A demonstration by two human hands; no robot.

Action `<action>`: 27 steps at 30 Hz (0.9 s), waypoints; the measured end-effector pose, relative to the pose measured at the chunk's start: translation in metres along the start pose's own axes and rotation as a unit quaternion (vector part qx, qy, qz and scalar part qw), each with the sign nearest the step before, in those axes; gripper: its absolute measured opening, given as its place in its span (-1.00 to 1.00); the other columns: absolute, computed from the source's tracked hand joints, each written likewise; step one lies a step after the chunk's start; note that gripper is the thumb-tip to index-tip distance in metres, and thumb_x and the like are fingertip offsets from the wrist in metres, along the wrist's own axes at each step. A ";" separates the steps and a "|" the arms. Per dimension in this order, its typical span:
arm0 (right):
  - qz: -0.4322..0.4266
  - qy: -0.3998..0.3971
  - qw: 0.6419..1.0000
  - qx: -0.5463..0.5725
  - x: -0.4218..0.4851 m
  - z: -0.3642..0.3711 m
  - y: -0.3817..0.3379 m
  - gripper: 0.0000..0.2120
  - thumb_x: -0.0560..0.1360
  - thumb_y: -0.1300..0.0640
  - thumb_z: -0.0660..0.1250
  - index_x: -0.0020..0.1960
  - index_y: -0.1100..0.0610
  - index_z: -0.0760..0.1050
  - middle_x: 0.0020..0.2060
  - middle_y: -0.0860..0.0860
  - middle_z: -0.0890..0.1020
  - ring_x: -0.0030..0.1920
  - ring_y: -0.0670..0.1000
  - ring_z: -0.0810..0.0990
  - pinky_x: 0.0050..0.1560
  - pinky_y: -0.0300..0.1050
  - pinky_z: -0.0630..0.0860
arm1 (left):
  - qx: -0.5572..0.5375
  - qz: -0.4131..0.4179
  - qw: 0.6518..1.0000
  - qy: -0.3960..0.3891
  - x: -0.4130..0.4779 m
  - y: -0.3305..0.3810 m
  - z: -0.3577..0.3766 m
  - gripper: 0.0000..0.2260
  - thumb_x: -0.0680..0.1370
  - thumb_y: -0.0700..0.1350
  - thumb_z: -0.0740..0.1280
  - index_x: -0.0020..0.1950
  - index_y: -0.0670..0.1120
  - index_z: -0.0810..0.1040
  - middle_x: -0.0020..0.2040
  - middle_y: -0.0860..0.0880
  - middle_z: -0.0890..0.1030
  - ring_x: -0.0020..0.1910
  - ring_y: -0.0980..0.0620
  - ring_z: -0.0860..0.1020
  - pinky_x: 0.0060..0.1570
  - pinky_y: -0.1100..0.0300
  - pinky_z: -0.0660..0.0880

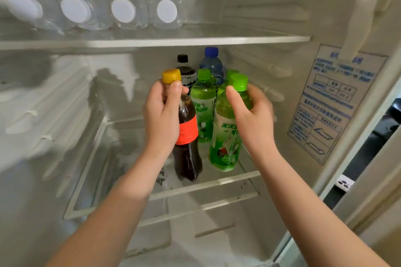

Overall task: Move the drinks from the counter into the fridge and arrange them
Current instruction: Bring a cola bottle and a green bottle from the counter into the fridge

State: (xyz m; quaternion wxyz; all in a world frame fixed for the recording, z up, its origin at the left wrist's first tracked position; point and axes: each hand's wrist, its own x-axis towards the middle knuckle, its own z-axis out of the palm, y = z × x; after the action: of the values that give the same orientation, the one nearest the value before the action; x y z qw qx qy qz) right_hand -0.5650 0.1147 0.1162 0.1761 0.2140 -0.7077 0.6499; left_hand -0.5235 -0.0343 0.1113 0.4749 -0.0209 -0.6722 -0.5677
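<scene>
Both my hands reach into the open fridge at the middle glass shelf [121, 158]. My left hand [161, 110] grips the neck of a dark cola bottle [187, 147] with a yellow cap and red label; its base stands near the shelf's front edge. My right hand [252, 112] holds the neck of a green-capped green bottle [225, 143] just to the right of the cola. Behind them stand another green bottle [202, 104], a third green bottle [231, 72] mostly hidden, a black-capped dark bottle [184, 67] and a blue-capped water bottle [212, 65].
On the upper shelf [195, 39] lie several clear water bottles [123, 13] on their sides, white caps facing me. The fridge's right wall carries a blue instruction sticker [334, 102]. Frost coats the left wall [43, 104]. A lower shelf rail [206, 204] lies below.
</scene>
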 end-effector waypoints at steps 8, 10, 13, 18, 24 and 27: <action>0.018 -0.020 0.999 -0.040 0.017 0.011 0.018 -0.57 0.48 -0.16 0.30 0.22 0.08 0.53 0.12 -0.01 0.63 0.15 0.00 0.58 0.20 0.10 0.49 | 0.030 -0.006 0.999 -0.022 0.009 -0.020 0.024 -0.82 0.59 0.00 0.19 -0.03 -0.04 0.54 -0.18 0.25 0.62 -0.14 0.30 0.56 -0.11 0.49 0.41; 0.023 -0.029 0.998 -0.042 0.017 0.014 0.025 -0.58 0.49 -0.15 0.29 0.24 0.07 0.52 0.14 -0.03 0.62 0.17 -0.02 0.57 0.22 0.09 0.48 | 0.034 0.000 0.999 -0.041 0.010 -0.021 0.025 -0.81 0.58 0.06 0.18 -0.03 0.01 0.53 -0.16 0.27 0.62 -0.12 0.31 0.56 -0.12 0.52 0.40; 0.035 -0.025 0.998 -0.050 0.016 0.016 0.034 -0.51 0.50 -0.18 0.27 0.33 0.05 0.45 0.23 -0.06 0.56 0.24 -0.07 0.51 0.28 0.06 0.44 | 0.037 0.003 0.996 -0.078 0.007 -0.023 0.025 -0.75 0.55 0.12 0.16 -0.01 -0.01 0.51 -0.13 0.19 0.62 -0.10 0.28 0.57 -0.08 0.47 0.42; 0.028 -0.053 0.997 -0.038 0.010 0.015 0.046 -0.42 0.50 -0.24 0.22 0.45 -0.05 0.29 0.37 -0.16 0.43 0.36 -0.18 0.37 0.37 -0.07 0.34 | 0.041 -0.048 0.991 -0.122 -0.017 -0.037 0.010 -0.63 0.55 0.16 0.17 0.33 0.11 0.36 0.17 0.32 0.51 0.19 0.34 0.46 0.09 0.49 0.38; 0.029 -0.078 0.997 -0.001 -0.022 0.004 0.070 -0.59 0.45 -0.09 0.37 0.26 -0.26 0.35 0.11 -0.44 0.52 0.16 -0.38 0.47 0.07 -0.53 0.38 | 0.115 -0.093 0.966 -0.214 -0.065 -0.063 -0.019 -0.27 0.41 0.11 0.42 0.43 0.34 0.06 0.37 0.28 0.36 0.34 0.35 0.32 0.30 0.23 0.36; 0.066 -0.081 0.993 -0.054 -0.040 0.002 0.091 -0.49 0.38 0.08 0.47 0.15 -0.31 0.32 -0.06 -0.55 0.48 0.04 -0.47 0.46 -0.07 -0.63 0.32 | 0.210 -0.133 0.946 -0.208 -0.086 -0.080 -0.026 -0.23 0.40 -0.07 0.49 0.44 0.20 0.09 0.36 0.17 0.35 0.31 0.30 0.32 0.34 0.07 0.36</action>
State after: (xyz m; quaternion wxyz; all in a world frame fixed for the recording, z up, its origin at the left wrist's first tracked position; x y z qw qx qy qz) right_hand -0.5797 0.1209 0.0184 0.0867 0.2090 -0.7661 0.6016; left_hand -0.5058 -0.0390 -0.0076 0.2378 0.0515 -0.8568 -0.4546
